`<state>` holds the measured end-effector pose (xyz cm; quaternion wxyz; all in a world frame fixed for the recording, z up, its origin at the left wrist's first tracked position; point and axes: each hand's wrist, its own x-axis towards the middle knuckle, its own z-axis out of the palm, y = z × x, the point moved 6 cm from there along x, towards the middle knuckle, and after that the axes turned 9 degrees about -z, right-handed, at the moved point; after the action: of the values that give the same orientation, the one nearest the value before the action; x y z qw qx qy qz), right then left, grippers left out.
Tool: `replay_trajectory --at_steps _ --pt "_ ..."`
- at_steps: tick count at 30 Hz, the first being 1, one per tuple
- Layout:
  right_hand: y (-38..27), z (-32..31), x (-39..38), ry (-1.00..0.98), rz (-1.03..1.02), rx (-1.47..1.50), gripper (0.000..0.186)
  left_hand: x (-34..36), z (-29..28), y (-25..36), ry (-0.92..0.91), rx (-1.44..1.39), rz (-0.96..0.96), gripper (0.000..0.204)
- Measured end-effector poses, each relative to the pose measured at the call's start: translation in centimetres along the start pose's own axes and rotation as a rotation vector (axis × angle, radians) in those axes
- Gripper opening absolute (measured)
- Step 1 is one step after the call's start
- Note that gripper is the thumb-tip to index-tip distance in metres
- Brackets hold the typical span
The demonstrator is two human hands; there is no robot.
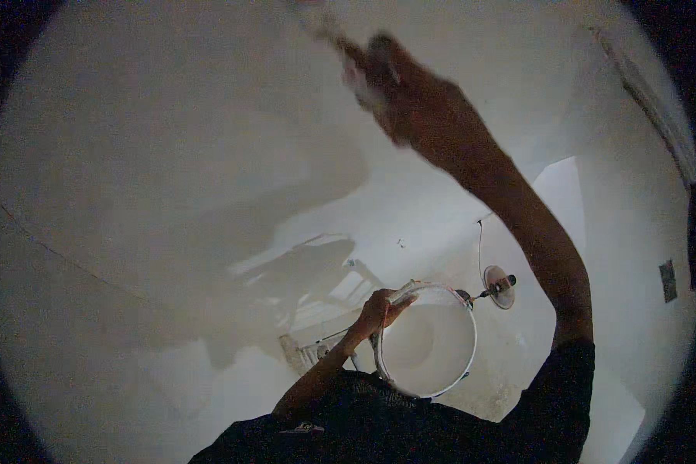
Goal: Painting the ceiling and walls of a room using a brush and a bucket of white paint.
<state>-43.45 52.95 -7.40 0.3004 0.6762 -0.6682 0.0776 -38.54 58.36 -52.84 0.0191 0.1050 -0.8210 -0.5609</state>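
At the lower middle, my left hand [375, 313] is closed on the rim of a round white bucket [474, 340], close in front of my body. Pale material shows inside the bucket, and its rim looks smeared. My right arm is stretched up toward the top of the view. There my right hand [410, 97] is closed around a brush-like tool [325, 27], which points up and to the left beside the pale wall [170, 116]. Motion blurs the tool's far end, so its exact kind and whether it touches the wall are unclear.
Right of the bucket is a round disc-shaped fixture [501, 288] with a thin cord rising from it. A pale stepped frame [294, 354] stands low beside my left forearm. A dark rectangular wall box [667, 280] is at far right. Shadows cross the wall.
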Motion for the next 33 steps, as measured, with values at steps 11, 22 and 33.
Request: replay_trajectory --at_steps 11,22,33 --pt "-3.5 8.0 -6.1 -0.359 -0.172 0.215 0.046 0.6 0.9 0.0 0.011 0.076 -0.01 0.042" --pt "1.5 -3.5 3.6 0.027 0.013 -0.121 0.042 -0.8 -1.7 2.0 0.009 0.107 -0.119 0.044" --pt "-2.3 5.9 -5.5 -0.252 -0.077 0.181 0.068 0.2 -0.1 0.4 0.0 0.047 -0.107 0.047"
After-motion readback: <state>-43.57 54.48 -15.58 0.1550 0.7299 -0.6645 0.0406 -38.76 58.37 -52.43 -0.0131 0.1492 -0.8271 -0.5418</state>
